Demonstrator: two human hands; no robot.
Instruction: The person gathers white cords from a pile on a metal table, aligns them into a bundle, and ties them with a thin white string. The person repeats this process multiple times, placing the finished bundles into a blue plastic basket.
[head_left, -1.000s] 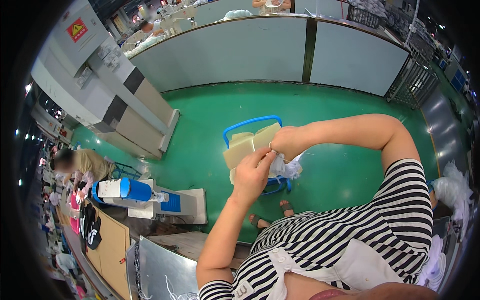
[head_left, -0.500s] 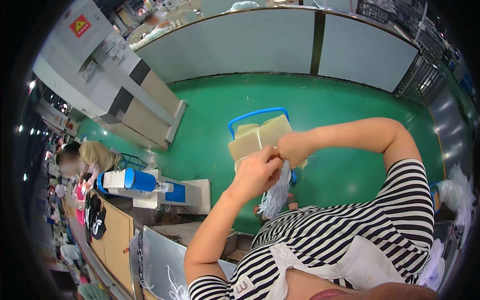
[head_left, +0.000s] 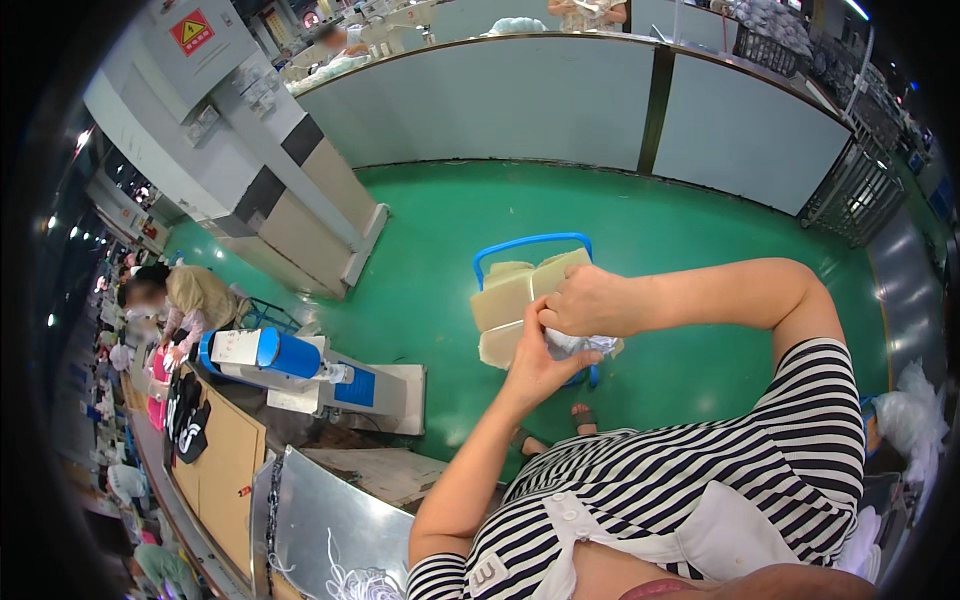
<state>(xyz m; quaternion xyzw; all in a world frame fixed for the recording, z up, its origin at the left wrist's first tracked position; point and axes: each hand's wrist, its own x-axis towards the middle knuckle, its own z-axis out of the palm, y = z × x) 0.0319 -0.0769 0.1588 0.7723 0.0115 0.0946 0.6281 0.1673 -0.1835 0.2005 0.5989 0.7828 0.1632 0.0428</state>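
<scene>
While beige foam pads (head_left: 520, 295) are kept raised above a blue-framed cart (head_left: 530, 243), both hands have been drawn closer together than a second ago.

The right hand (head_left: 585, 300) is clamped on the pads' upper edge; the left hand (head_left: 540, 360) is closed on crumpled white wrapping (head_left: 580, 345) beneath. The pads' long axis is tilted up to the right. A red-and-yellow warning sign (head_left: 191, 31) is fixed to the grey machine (head_left: 230, 150) at upper left.

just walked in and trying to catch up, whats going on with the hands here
A person in a striped top stands on a green floor and holds both hands out in front. The right hand and left hand are pressed together on a crumpled piece of clear plastic wrap. Just beyond the hands is a blue-handled cart stacked with pale tan blocks. To the left, another person bends over a work table near a blue and white machine.
</scene>
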